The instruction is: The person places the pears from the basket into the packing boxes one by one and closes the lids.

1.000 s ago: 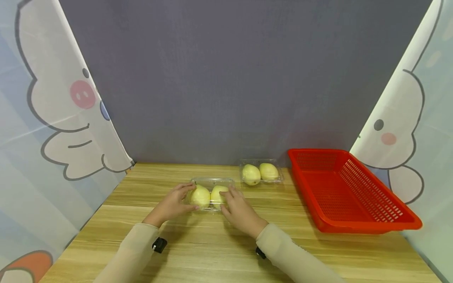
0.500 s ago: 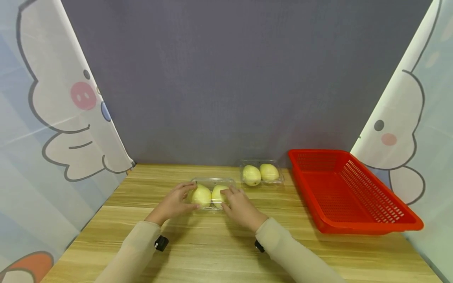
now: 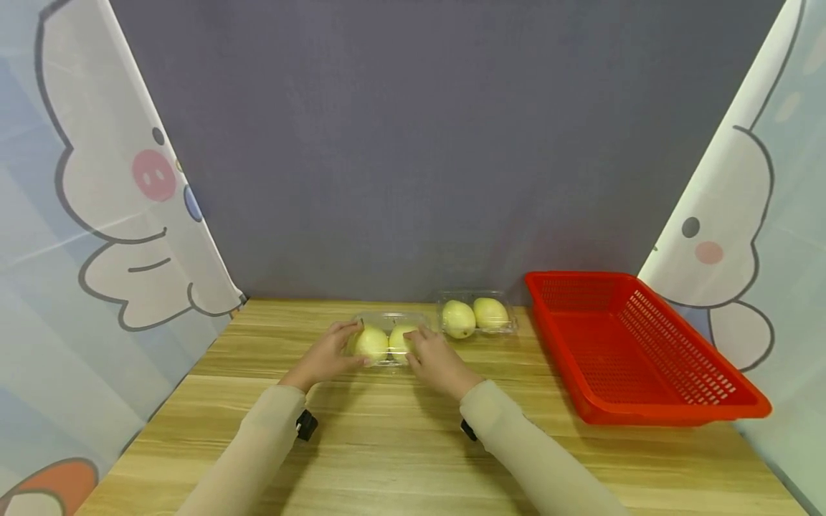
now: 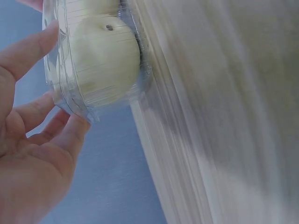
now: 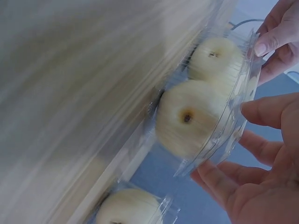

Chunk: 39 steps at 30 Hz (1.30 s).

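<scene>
A clear plastic clamshell box (image 3: 392,317) holds two pale yellow pears (image 3: 371,345) side by side, near the middle of the table in the head view. My left hand (image 3: 331,352) grips its left end, thumb at the near side and fingers at the far side. The right hand (image 3: 439,360) holds the other end the same way. In the left wrist view, fingertips press the box's rim (image 4: 70,88). From the right wrist, both pears show through the ribbed plastic (image 5: 229,126), and the left hand (image 5: 282,39) appears beyond. Whether the box touches the table is unclear.
A second clear box with two pears (image 3: 458,319) stands at the back, just right of the held one. The large red plastic basket (image 3: 581,390) occupies the table's right side. Behind the wooden table (image 3: 381,459) rises a grey panel (image 3: 413,158).
Both hands have moved the box of pears away from the person and slightly right, mostly in the last half second. The second box and the basket stay put.
</scene>
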Motion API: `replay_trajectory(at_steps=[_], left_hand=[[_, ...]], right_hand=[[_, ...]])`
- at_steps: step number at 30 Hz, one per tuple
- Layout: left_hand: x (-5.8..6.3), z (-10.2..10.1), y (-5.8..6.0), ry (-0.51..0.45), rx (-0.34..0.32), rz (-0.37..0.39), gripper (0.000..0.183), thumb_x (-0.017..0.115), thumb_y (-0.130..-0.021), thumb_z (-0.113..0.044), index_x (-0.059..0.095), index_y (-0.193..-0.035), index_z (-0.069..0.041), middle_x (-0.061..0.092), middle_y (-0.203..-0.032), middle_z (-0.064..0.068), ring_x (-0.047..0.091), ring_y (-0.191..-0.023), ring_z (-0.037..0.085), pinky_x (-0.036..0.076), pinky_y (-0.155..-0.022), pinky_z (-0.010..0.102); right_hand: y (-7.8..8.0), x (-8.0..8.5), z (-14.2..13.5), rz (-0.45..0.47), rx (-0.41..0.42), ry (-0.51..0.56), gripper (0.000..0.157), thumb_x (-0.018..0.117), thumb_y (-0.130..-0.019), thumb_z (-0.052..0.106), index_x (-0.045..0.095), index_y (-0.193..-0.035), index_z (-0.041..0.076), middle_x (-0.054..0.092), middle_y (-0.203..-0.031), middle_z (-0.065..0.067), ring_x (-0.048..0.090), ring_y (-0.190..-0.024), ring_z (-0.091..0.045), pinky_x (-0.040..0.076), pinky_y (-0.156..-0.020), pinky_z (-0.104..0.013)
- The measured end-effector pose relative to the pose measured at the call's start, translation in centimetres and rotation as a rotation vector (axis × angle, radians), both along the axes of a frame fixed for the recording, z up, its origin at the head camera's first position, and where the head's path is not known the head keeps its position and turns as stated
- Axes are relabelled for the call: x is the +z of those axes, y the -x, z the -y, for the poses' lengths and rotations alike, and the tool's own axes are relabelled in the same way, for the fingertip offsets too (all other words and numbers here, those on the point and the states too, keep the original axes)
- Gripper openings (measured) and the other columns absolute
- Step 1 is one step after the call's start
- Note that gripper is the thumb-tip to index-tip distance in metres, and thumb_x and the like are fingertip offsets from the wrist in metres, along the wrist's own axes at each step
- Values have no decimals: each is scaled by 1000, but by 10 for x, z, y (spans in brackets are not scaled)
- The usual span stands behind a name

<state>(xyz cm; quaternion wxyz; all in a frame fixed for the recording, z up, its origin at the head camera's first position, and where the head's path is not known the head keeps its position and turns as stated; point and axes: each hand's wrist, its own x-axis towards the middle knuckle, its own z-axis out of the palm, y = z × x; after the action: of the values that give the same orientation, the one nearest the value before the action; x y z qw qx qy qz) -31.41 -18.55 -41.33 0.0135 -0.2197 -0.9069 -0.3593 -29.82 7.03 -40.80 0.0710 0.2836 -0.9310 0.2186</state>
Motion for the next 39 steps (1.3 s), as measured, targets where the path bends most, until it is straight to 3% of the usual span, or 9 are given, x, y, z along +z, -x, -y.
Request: replay_trajectory(at_steps=[5,12,16,22,29,39], left_hand=[[0,-2,7,-6,19,28,74,78,-90,-20,40,-150,4,31,-155,23,42,-132,47,39,-107,59],[-2,-4,22,52,17,-33,75,77,-91,-23,40,-149,7,32,-154,26,37,-136,46,34,-110,60],[-1,-3,28,49,23,-16,76,77,-91,-23,39,-150,6,29,-157,24,34,-139,46,31,-112,60],[-1,-4,40,63,8,-23,73,76,-92,-23,40,-150,5,31,-155,26,35,-138,47,33,-111,61],[-2,-5,57,76,12,-40,73,77,-91,-24,41,-149,4,35,-153,26,35,-138,45,31,-112,60],[-2,-9,67,73,23,-19,72,75,-93,-26,41,-151,1,34,-153,25,37,-137,45,33,-111,61]], right_hand=[[10,1,0,21,-8,-10,40,62,-101,13,55,-138,-1,46,-144,-31,40,-136,-48,37,-109,-58],[24,-1,1,-26,-22,-36,38,63,-100,12,56,-136,-1,51,-141,-27,40,-137,-44,28,-113,-61],[30,1,3,-12,-15,-33,38,63,-100,12,56,-136,-2,51,-141,-25,37,-139,-45,23,-115,-63],[39,0,3,8,-64,-31,41,63,-101,14,55,-139,1,52,-140,-21,43,-133,-42,30,-112,-59],[49,-4,8,1,-124,-29,42,59,-103,14,52,-143,3,43,-149,-26,36,-140,-42,25,-116,-57],[51,-7,15,-5,-230,-8,42,57,-103,11,51,-144,3,38,-152,-27,39,-136,-46,38,-110,-52]])
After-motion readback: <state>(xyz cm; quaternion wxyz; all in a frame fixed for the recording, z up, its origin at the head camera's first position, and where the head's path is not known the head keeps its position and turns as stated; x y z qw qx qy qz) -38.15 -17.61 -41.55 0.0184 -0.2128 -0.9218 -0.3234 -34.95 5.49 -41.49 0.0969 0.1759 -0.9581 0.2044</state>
